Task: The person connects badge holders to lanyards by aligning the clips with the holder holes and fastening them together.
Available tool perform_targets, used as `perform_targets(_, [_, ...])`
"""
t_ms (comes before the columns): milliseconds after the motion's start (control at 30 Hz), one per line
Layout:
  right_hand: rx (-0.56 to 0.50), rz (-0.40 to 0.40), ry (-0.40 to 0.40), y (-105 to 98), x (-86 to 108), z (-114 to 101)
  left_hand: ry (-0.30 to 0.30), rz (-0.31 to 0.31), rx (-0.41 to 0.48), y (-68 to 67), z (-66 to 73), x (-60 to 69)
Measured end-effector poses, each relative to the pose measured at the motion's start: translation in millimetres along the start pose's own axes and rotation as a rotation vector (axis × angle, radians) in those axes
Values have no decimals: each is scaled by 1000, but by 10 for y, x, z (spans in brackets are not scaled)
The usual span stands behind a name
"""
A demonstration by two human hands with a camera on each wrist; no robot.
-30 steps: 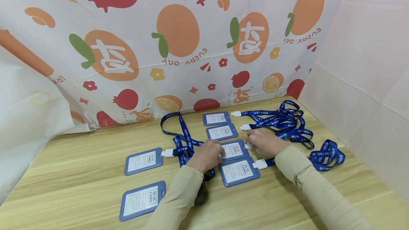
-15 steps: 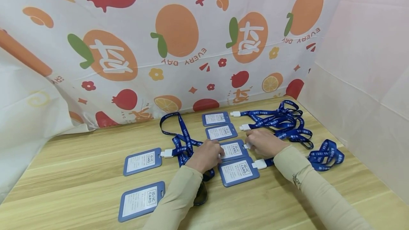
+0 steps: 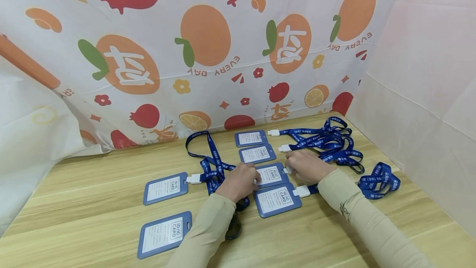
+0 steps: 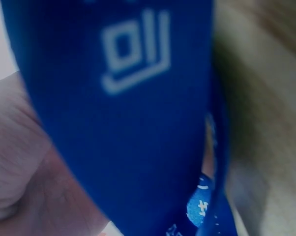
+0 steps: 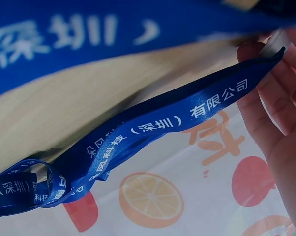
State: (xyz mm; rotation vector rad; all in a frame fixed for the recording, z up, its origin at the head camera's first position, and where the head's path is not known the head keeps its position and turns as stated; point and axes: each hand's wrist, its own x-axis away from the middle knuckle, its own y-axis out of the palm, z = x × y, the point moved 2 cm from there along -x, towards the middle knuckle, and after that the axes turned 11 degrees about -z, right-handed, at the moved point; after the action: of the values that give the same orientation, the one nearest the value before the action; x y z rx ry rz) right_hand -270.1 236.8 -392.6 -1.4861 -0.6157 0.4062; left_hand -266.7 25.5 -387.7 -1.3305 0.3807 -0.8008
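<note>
My left hand [image 3: 241,180] holds the left edge of a blue card holder [image 3: 270,175], its fingers curled at that edge. At the holder's right end my right hand [image 3: 308,166] pinches the white clip [image 3: 287,170] of a blue lanyard. In the right wrist view the lanyard [image 5: 153,120] runs away from the fingers of the right hand [image 5: 281,113]. A blue strap [image 4: 123,123] hides most of the left hand [image 4: 20,162] in the left wrist view. Just below lies another holder [image 3: 278,200] with its white clip [image 3: 301,191] at its end.
Two holders [image 3: 251,138] [image 3: 256,154] lie farther back, near white clips [image 3: 273,133] and piled lanyards [image 3: 334,139]. A coiled lanyard [image 3: 379,181] is at the right. On the left are a clipped holder [image 3: 165,188], a lone holder [image 3: 165,235] and a lanyard [image 3: 215,152].
The head view has shifted very slightly. Both hands keep their places at the same card holder and clip.
</note>
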Motion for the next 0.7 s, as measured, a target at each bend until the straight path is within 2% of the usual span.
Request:
perform_targets(367, [-5, -5, 12, -2, 14, -10, 4, -9, 8, 9, 4, -8])
perform_targets(700, [22, 27, -9, -6, 18, -30, 5, -10, 8, 3, -9, -5])
